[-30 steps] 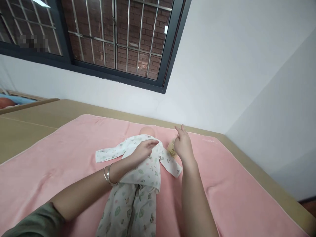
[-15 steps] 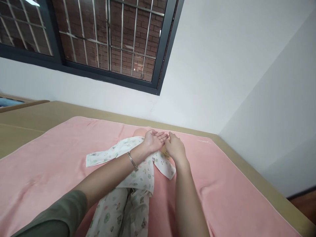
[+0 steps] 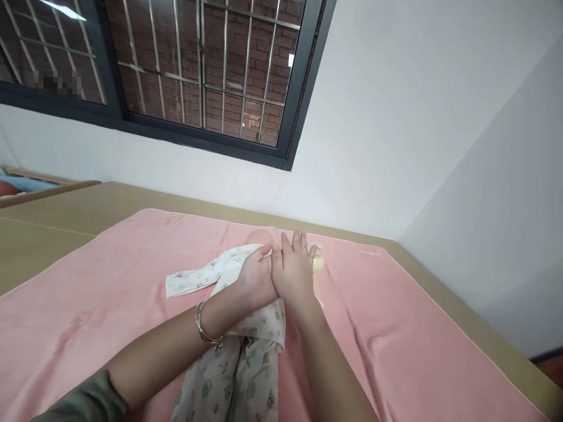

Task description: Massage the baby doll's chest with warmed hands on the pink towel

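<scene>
Where the white wall drops to the tan tabletop, only a narrow strip of bare surface shows past the covering, so forward reach looks short. A pink blanket lies over the rest, its far edge near the wall and its right edge slanting close to the tabletop's own side; creased cloth spreads widely to both sides of the arms, leaving good room for sideways moves.

On the blanket's middle lie patterned trousers and, just beyond them, a matching shirt, one sleeve stretched to the left, the other now mostly hidden behind the right arm.

The main change is at the hands. A second ago they are well apart; now the right hand lies across the upturned left hand, above the shirt. The right fingers are straight and slightly parted; the left ones are hidden, so their pose cannot be told. The work seems to be between the two hands rather than on the cloth; whether either touches the shirt is unclear.

Past the collar sits a rounded beige form, and a yellow object peeks out beside the right fingers.
</scene>
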The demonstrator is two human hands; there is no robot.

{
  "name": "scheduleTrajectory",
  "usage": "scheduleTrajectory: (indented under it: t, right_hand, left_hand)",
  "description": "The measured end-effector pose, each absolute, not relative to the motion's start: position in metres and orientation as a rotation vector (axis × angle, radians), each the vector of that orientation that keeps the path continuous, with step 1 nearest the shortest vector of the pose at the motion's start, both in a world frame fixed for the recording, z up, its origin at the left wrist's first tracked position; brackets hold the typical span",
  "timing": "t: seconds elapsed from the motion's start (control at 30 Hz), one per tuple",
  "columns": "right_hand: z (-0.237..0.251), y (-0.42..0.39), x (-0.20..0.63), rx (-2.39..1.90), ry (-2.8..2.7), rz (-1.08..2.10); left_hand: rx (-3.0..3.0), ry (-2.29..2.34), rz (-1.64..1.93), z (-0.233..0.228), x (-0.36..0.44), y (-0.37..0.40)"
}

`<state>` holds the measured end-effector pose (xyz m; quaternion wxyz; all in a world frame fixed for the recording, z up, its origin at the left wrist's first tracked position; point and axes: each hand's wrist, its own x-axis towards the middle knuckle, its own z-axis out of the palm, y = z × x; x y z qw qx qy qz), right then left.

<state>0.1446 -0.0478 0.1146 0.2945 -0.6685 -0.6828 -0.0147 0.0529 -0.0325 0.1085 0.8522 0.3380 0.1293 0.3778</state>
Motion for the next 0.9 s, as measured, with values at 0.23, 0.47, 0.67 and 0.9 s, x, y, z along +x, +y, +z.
scheduleTrajectory:
  t: [0.23, 0.47, 0.67, 0.9]
  right_hand:
    - [0.097, -0.103, 0.076, -1.213, -2.084, -0.125]
    - [0.136, -0.116, 0.07, -1.056, -1.973, -0.012]
    - [0.154, -0.103, 0.086, -1.104, -1.837, 0.061]
    - [0.116, -0.132, 0.053, -0.93, -2.051, -0.077]
  left_hand:
    - [1.081, 0.482, 1.08, 0.108, 0.011, -0.07]
    - [1.179, 0.404, 1.41, 0.102, 0.013, -0.112]
    - [1.152, 0.174, 1.167, 0.118, -0.005, -0.118]
    - [1.124, 0.358, 1.332, 0.138, -0.037, -0.096]
